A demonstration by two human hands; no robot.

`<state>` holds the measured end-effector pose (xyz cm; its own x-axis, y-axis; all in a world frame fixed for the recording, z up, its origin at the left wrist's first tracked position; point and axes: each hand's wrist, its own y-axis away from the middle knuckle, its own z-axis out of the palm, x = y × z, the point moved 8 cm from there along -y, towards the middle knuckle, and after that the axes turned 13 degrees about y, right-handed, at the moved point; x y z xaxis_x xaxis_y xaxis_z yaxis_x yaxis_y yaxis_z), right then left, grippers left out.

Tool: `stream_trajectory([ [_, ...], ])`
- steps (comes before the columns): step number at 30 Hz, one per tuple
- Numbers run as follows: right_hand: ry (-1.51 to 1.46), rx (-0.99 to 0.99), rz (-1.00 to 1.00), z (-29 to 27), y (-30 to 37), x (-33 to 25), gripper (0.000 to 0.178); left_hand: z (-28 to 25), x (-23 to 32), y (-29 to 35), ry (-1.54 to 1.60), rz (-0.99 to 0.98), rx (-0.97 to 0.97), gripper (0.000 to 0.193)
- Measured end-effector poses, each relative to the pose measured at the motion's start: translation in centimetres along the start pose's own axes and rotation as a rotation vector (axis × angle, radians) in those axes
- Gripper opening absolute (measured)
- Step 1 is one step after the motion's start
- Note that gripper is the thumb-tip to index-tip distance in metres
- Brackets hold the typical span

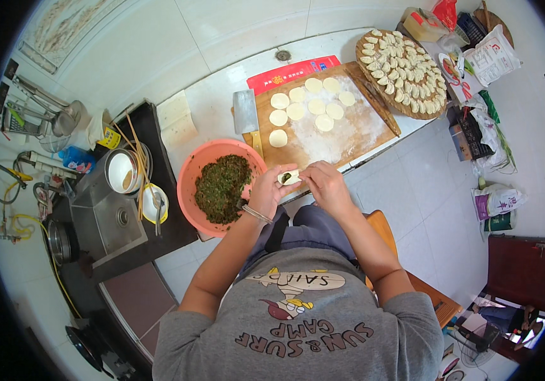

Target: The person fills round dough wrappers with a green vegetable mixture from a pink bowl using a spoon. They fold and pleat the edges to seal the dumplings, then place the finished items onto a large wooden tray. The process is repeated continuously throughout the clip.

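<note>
A dumpling wrapper (292, 177) with dark green filling on it rests in the fingers of my left hand (268, 188). My right hand (327, 185) pinches the wrapper's right edge. Just left of my left hand stands a pink basin (186, 181) of chopped green filling (223, 187), with a utensil handle at its right rim. Beyond my hands lies a floured wooden board (364, 132) bearing several round wrappers (316, 106). A cleaver (245, 112) lies at the board's left edge, its wooden handle toward the basin. A rolling pin (380, 109) lies along the board's right side.
A round tray (440, 109) full of folded dumplings sits at the far right of the counter. A red packet (292, 74) lies behind the board. To the left are a sink (120, 218), bowls and long chopsticks (138, 155). A wooden chair (381, 230) stands by my right side.
</note>
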<state>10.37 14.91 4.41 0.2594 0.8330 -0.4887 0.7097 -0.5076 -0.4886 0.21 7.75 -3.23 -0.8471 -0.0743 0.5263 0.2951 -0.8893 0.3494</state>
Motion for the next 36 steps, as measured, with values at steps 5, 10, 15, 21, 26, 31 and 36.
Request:
stream_trajectory([
  [5, 0.03, 0.024, 0.005, -1.0, -0.8, -0.8, 0.011, 0.0, 0.0, 0.1, 0.012, -0.012, 0.016, 0.042],
  [10, -0.011, 0.008, -0.061, -0.7, -0.4, -0.5, 0.011, 0.4, 0.0, 0.2, -0.056, -0.016, -0.006, 0.043],
  [15, -0.266, 0.039, 0.304, -0.6, 0.1, 1.3, 0.009, 1.1, 0.2, 0.0, 0.029, -0.004, -0.038, 0.048],
  [21, -0.128, -0.009, 0.201, -0.8, -0.2, 0.6, 0.015, 2.1, -0.7, 0.1, 0.225, -0.105, -0.089, 0.051],
  [26, -0.161, -0.039, 0.106, -1.5, -1.0, -0.8, 0.018, 1.8, -1.0, 0.3, 0.104, -0.071, -0.128, 0.049],
  [31, -0.156, -0.068, 0.083, -1.2, -0.9, -0.7, 0.01, 2.1, -1.4, 0.8, -0.012, -0.072, -0.087, 0.05],
  [36, -0.129, -0.112, 0.184, -1.1, -0.5, -0.3, 0.01, 2.1, -1.5, 0.9, -0.054, -0.062, -0.113, 0.047],
])
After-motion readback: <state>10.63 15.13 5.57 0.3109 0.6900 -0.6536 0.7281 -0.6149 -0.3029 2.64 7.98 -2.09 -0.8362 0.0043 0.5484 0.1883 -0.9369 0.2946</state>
